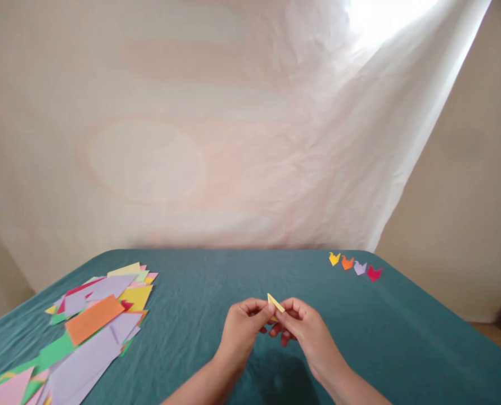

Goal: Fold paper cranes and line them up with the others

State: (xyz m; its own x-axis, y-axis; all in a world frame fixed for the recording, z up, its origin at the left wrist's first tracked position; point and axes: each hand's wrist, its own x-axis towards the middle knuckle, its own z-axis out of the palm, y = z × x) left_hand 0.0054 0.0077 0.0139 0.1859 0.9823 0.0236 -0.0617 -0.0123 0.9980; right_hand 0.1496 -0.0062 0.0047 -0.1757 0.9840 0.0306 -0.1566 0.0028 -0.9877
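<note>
My left hand (242,329) and my right hand (304,326) meet above the middle of the teal tablecloth (199,315). Both pinch a small folded yellow paper piece (275,303) between thumbs and fingertips. Its pointed end sticks up between the two hands. Both hands are closed on it, held a little above the cloth.
A loose pile of coloured paper sheets and scraps (87,329) covers the table's left side. Several small folded paper shapes sit in a row at the far right: yellow (334,259), orange (347,262), lilac (360,268), red (374,273). A white sheet (233,129) hangs behind.
</note>
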